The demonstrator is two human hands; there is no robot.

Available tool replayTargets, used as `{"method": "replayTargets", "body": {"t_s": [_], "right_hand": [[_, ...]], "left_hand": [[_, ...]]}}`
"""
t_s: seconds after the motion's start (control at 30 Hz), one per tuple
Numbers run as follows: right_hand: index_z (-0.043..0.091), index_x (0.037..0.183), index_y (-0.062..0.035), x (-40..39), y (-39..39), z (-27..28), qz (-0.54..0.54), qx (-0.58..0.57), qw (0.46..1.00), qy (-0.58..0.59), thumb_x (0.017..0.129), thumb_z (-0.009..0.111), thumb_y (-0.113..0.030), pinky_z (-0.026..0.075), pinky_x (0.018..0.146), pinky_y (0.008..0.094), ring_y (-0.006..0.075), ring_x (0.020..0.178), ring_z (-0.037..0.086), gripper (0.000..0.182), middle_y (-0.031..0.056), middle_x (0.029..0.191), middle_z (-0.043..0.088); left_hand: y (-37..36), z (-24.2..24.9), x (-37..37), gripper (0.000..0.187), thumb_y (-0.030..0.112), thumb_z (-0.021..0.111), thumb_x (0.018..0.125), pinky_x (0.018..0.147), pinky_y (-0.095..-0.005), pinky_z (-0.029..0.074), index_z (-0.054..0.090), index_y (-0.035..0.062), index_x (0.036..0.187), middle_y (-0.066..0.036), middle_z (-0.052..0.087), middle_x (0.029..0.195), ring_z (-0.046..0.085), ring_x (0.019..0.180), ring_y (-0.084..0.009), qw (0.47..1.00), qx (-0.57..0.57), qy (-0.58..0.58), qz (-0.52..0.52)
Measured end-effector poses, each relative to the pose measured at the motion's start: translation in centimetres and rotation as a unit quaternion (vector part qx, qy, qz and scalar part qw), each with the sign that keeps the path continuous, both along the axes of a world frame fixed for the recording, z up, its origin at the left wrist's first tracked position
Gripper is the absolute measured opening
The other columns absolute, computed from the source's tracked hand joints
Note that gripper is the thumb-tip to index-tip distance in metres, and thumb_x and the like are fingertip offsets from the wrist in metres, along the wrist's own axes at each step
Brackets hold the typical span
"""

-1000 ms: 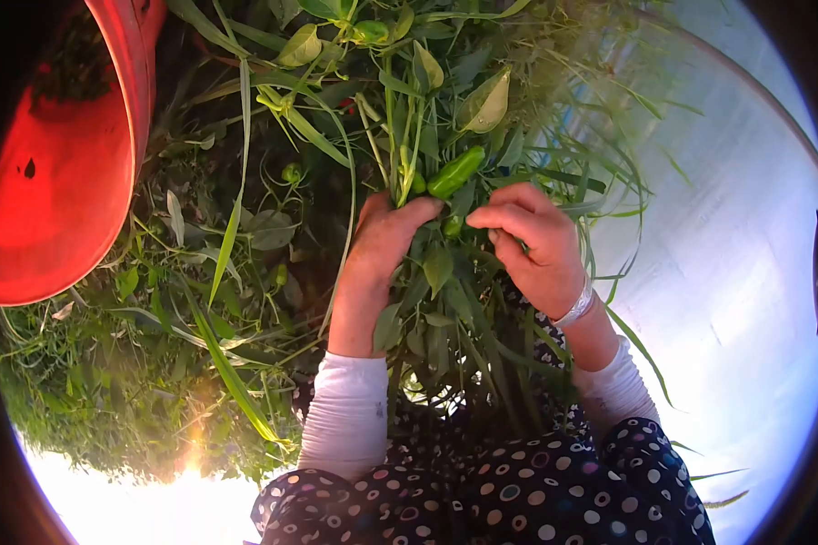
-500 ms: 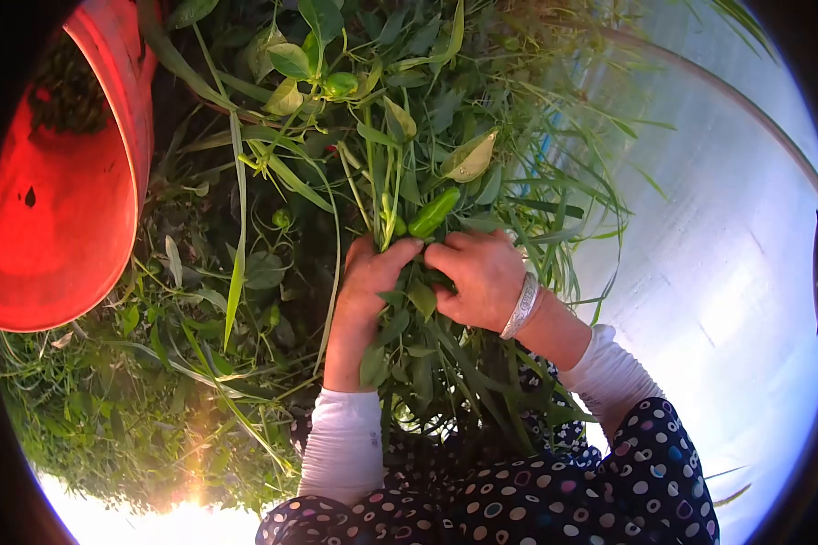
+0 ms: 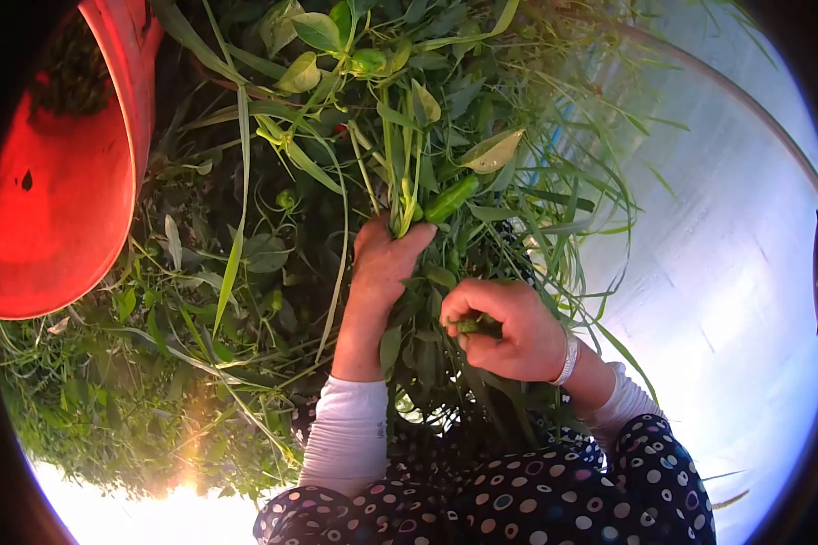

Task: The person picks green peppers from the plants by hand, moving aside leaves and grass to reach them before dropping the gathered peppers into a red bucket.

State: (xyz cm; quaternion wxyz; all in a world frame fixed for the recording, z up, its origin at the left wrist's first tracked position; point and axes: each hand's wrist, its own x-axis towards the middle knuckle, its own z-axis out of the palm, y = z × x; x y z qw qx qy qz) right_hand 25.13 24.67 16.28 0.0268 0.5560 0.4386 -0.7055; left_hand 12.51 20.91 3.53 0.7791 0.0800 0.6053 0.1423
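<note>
My left hand (image 3: 386, 259) is closed around a bunch of pepper plant stems (image 3: 400, 173). A long green pepper (image 3: 452, 200) sticks out just above its thumb, tilted up to the right. Lower and to the right, my right hand (image 3: 509, 331), with a silver bracelet at the wrist, has its fingers curled around a green pepper (image 3: 478, 324), only part of which shows. Another small green pepper (image 3: 368, 62) hangs among leaves near the top.
A red bucket (image 3: 82, 209) lies tilted at the left, with a dark green heap (image 3: 73, 68) inside. Dense leaves and long grass blades (image 3: 243, 200) surround my hands. Pale plastic sheeting (image 3: 700, 245) rises on the right, crossed by a curved pole (image 3: 727, 82).
My right hand has come away from my left, moving down and right with a green pepper in its fingers. My left hand still grips the stems, slightly higher and further right.
</note>
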Motion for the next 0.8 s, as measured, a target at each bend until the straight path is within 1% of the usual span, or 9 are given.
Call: {"method": "replayTargets", "body": {"t_s": [0.03, 0.1, 0.23, 0.3, 0.4, 0.53, 0.67, 0.73, 0.8], "right_hand": [[0.056, 0.083, -0.0037, 0.0, 1.5, -0.1, -0.038, 0.043, 0.998, -0.023, 0.064, 0.059, 0.000, 0.046, 0.059, 0.0313, 0.0224, 0.065, 0.058, 0.020, 0.0086, 0.074, 0.056], [0.056, 0.088, -0.0044, 0.7, 4.4, -1.7, 0.088, 0.227, 0.966, -0.090, 0.064, 0.062, 0.001, 0.047, 0.059, 0.0332, 0.0250, 0.068, 0.058, 0.025, 0.0087, 0.075, 0.056], [0.059, 0.086, -0.0056, 1.4, 5.2, -5.6, 0.181, 0.319, 0.918, -0.150, 0.063, 0.067, -0.004, 0.047, 0.061, 0.0338, 0.0263, 0.072, 0.058, 0.025, 0.0091, 0.079, 0.057], [0.058, 0.085, -0.0051, 1.6, 5.2, -5.9, 0.377, 0.213, 0.875, -0.216, 0.063, 0.070, -0.014, 0.048, 0.063, 0.0386, 0.0298, 0.076, 0.059, 0.026, 0.0106, 0.082, 0.057], [0.058, 0.083, -0.0048, 2.5, 4.3, -6.5, 0.387, 0.129, 0.891, -0.198, 0.063, 0.070, -0.021, 0.048, 0.065, 0.0403, 0.0323, 0.078, 0.059, 0.028, 0.0119, 0.080, 0.056], [0.060, 0.078, -0.0027, 3.4, 3.9, -8.3, 0.265, 0.054, 0.955, -0.124, 0.062, 0.069, -0.027, 0.046, 0.059, 0.0403, 0.0328, 0.066, 0.058, 0.031, 0.0156, 0.069, 0.058], [0.061, 0.072, -0.0001, 3.5, 3.5, -8.1, 0.239, 0.022, 0.966, -0.094, 0.062, 0.068, -0.032, 0.046, 0.059, 0.0387, 0.0325, 0.061, 0.058, 0.034, 0.0178, 0.062, 0.058], [0.060, 0.068, 0.0011, 3.4, 3.0, -7.5, 0.186, -0.081, 0.978, -0.056, 0.065, 0.066, -0.032, 0.043, 0.055, 0.0373, 0.0306, 0.055, 0.055, 0.034, 0.0170, 0.059, 0.056], [0.058, 0.067, 0.0023, 4.0, 3.1, -7.3, 0.163, -0.107, 0.980, -0.035, 0.067, 0.066, -0.032, 0.040, 0.052, 0.0354, 0.0241, 0.051, 0.052, 0.035, 0.0148, 0.055, 0.052]], "left_hand": [[-0.1, -0.1, 0.0, 0.035, 0.024, 0.064, 0.070, 0.069, -0.0327, 0.047, 0.063, -0.0024, 0.094, -0.012, 0.065, 0.079, 0.062, 0.073, -0.0186, 1.000, 0.005, -0.009, 0.007], [-0.1, 0.0, -0.1, 0.035, 0.023, 0.064, 0.070, 0.070, -0.0325, 0.047, 0.063, -0.0022, 0.093, -0.012, 0.066, 0.079, 0.062, 0.074, -0.0186, 1.000, 0.009, -0.018, 0.013], [-0.1, -0.1, -0.3, 0.037, 0.021, 0.067, 0.067, 0.071, -0.0323, 0.048, 0.063, -0.0017, 0.096, -0.011, 0.066, 0.083, 0.063, 0.076, -0.0189, 0.999, 0.004, -0.029, -0.020], [0.5, 0.0, -0.5, 0.041, 0.020, 0.071, 0.064, 0.073, -0.0318, 0.048, 0.062, -0.0021, 0.098, -0.012, 0.066, 0.086, 0.063, 0.077, -0.0185, 0.998, 0.002, -0.015, -0.062], [0.7, 0.2, -0.8, 0.038, 0.016, 0.071, 0.065, 0.073, -0.0305, 0.049, 0.063, -0.0027, 0.097, -0.011, 0.066, 0.085, 0.063, 0.077, -0.0169, 0.998, -0.018, -0.042, -0.053], [0.9, 0.3, -1.0, 0.035, 0.007, 0.066, 0.068, 0.074, -0.0290, 0.049, 0.060, -0.0047, 0.101, -0.010, 0.065, 0.090, 0.062, 0.079, -0.0159, 0.987, -0.044, -0.129, 0.081], [0.8, 0.4, -1.2, 0.036, 0.006, 0.066, 0.069, 0.074, -0.0293, 0.048, 0.059, -0.0053, 0.103, -0.010, 0.065, 0.092, 0.061, 0.080, -0.0162, 0.990, -0.057, -0.121, 0.048], [0.9, 0.6, -1.2, 0.035, 0.007, 0.066, 0.069, 0.074, -0.0297, 0.048, 0.060, -0.0050, 0.101, -0.010, 0.065, 0.091, 0.061, 0.080, -0.0161, 0.989, -0.044, -0.130, 0.057], [0.8, 0.5, -1.3, 0.036, 0.007, 0.067, 0.068, 0.075, -0.0299, 0.048, 0.060, -0.0048, 0.102, -0.010, 0.065, 0.092, 0.061, 0.080, -0.0162, 0.983, -0.051, -0.161, 0.065]]}}
